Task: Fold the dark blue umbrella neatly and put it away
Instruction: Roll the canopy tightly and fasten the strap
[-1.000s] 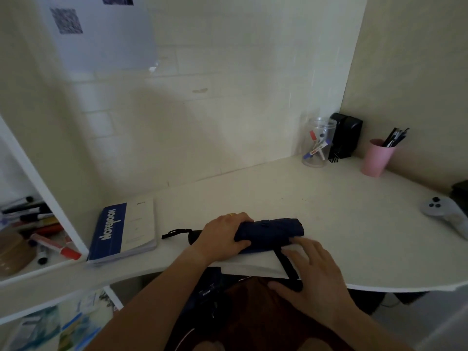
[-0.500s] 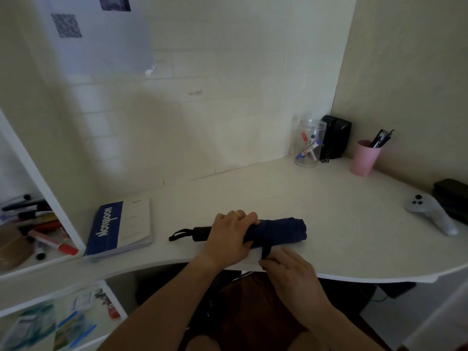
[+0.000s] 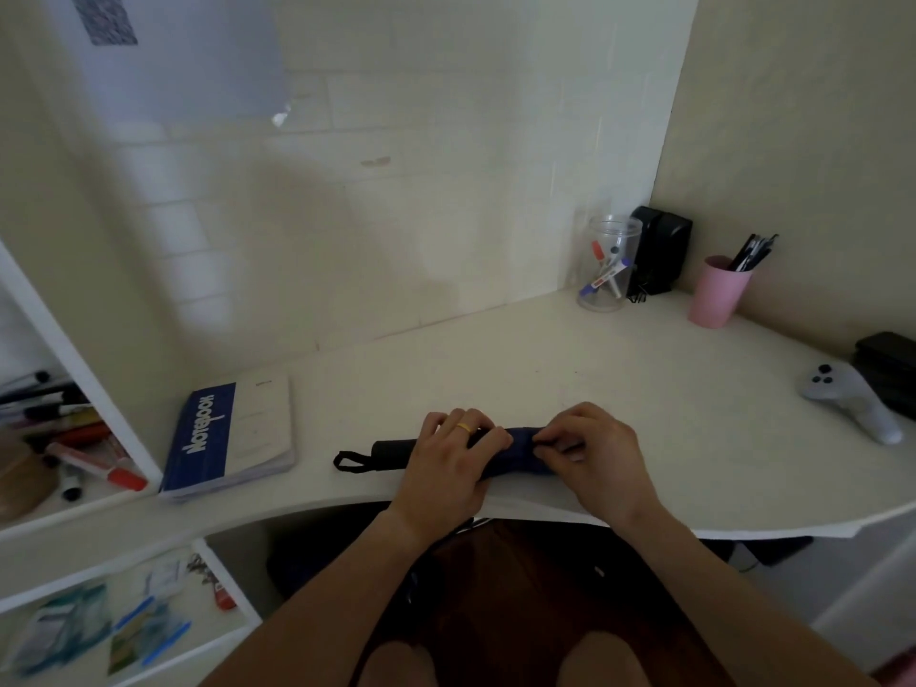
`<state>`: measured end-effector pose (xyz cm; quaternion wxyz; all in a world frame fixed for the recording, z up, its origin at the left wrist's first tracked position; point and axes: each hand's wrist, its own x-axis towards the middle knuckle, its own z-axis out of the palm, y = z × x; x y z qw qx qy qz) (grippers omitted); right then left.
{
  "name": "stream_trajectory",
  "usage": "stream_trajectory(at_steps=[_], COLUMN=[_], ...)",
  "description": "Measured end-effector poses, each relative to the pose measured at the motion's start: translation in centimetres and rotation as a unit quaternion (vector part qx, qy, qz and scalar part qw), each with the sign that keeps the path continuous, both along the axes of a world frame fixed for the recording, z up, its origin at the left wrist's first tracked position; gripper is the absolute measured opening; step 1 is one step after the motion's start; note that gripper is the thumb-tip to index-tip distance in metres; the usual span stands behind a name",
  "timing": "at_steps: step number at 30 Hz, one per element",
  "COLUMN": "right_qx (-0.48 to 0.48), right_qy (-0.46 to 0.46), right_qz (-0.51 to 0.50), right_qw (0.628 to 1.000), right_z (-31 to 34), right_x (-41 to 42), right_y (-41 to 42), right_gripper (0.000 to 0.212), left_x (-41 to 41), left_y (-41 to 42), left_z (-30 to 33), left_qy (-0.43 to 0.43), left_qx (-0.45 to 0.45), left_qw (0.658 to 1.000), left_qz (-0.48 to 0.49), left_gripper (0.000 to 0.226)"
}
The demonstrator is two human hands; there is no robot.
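Both hands are working the dark blue umbrella [image 3: 520, 451] right at the front edge of the desk [image 3: 545, 369] — the left hand [image 3: 453, 461] is lying over its middle with fingers curled round the rolled cloth, a yellow ring [image 3: 464, 427] showing on one finger, and the right hand [image 3: 597, 451] is sitting at the far end of the roll, fingertips bunched tight and pinching the fabric there. The umbrella is lying flat, its long axis running along that front edge, left to right; the black handle [image 3: 391, 451] is pointing left with its wrist loop [image 3: 352, 461] trailing on the desktop, the cloth end pointing right under the right hand. Just to the left, near the front-left corner, a blue-and-white notebook [image 3: 233, 433] is lying flat, apart from the loop. Toward the right edge a grey controller [image 3: 850, 399] is resting beside a black case [image 3: 889, 369]. In the back corner a clear jar of markers [image 3: 607, 265], a black box [image 3: 661, 250] and a pink cup of pens [image 3: 718, 295] are standing — all well apart from the hands. A shelf [image 3: 74, 498] on the left is holding markers.
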<state>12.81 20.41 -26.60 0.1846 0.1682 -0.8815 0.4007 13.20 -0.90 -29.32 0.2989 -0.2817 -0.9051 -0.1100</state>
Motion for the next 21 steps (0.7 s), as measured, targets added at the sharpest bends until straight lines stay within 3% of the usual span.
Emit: stream_trajectory(at_steps=[3, 7, 9, 11, 17, 19, 21], right_qx=[0.051, 0.226, 0.213, 0.192, 0.231, 0.292, 0.314], right_qy=[-0.011, -0.123, -0.213, -0.233, -0.073, 0.004, 0.094], right_qz=[0.0, 0.067, 0.16, 0.207, 0.19, 0.188, 0.184], right_qw=[0.999, 0.964, 0.94, 0.93, 0.951, 0.938, 0.926], right_z=[0.8, 3.1, 4.1, 4.2, 5.4, 6.4, 7.2], right_x=[-0.6, -3.0, -4.1, -4.6, -4.6, -4.3, -3.9], right_y=[0.2, 1.7, 2.1, 2.1, 1.6, 1.1, 0.9], right_gripper=[0.02, 0.063, 0.055, 0.036, 0.027, 0.028, 0.029], left_x=[0.1, 0.3, 0.5, 0.8, 0.3, -0.4, -1.5], left_y=[0.1, 0.1, 0.2, 0.3, 1.8, 2.5, 2.8], left_z=[-0.1, -0.4, -0.7, -0.7, 2.3, 4.1, 5.9], left_qy=[0.016, 0.056, 0.082, 0.091, -0.085, -0.183, -0.221], left_qx=[-0.008, -0.033, -0.034, -0.037, -0.057, -0.029, 0.006], left_qw=[1.0, 0.998, 0.996, 0.995, 0.993, 0.981, 0.973], left_qz=[-0.005, -0.015, -0.016, -0.006, 0.06, 0.058, 0.072], left_gripper=[0.038, 0.034, 0.034, 0.03, 0.059, 0.056, 0.046])
